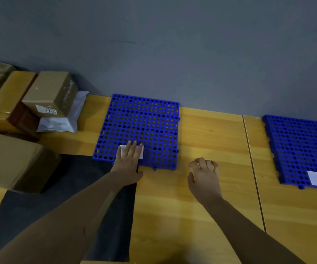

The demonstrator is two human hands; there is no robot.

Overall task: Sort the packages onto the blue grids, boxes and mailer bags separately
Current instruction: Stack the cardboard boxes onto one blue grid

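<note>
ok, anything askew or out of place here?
Mainly the left pile: a small box sits tilted on a white mailer bag, kinds mixed. The near blue grid lies skewed to the table edge, its near-left corner apparently overhanging. Nothing visibly spilled or torn.

Our left hand (128, 161) covers most of the white label (141, 154), so we can't read it. The right grid (298, 141) and the big box (11, 159) run off the edges.

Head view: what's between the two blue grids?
Just bare wooden tabletop with a seam line, no packages, between the left grid and right grid. The right hand is by the gap's near end.
</note>
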